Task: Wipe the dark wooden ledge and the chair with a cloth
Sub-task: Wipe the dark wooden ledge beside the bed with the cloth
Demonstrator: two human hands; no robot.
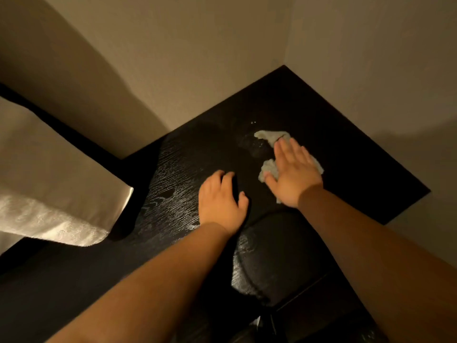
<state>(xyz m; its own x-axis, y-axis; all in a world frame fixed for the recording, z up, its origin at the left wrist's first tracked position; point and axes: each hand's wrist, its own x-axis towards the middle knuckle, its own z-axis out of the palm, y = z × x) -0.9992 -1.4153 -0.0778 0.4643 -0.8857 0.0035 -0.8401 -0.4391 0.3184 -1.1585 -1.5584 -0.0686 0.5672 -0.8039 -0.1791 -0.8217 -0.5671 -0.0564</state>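
Head view. The right hand lies flat, fingers straight and spread, pressing the pale crumpled cloth onto the dark wooden ledge near the wall corner. The left hand holds nothing; its lightly bent fingers rest on the ledge, apart from the cloth. A wet sheen lies just beside the cloth. The dark padded chair stands at the ledge's near edge, between the forearms. A white towel lies at left.

- My left hand: bare, fingers uncovered.
- My right hand: bare, fingers uncovered.
- My left forearm: bare from wrist to frame edge.
- My right forearm: bare likewise, in dimmer light.
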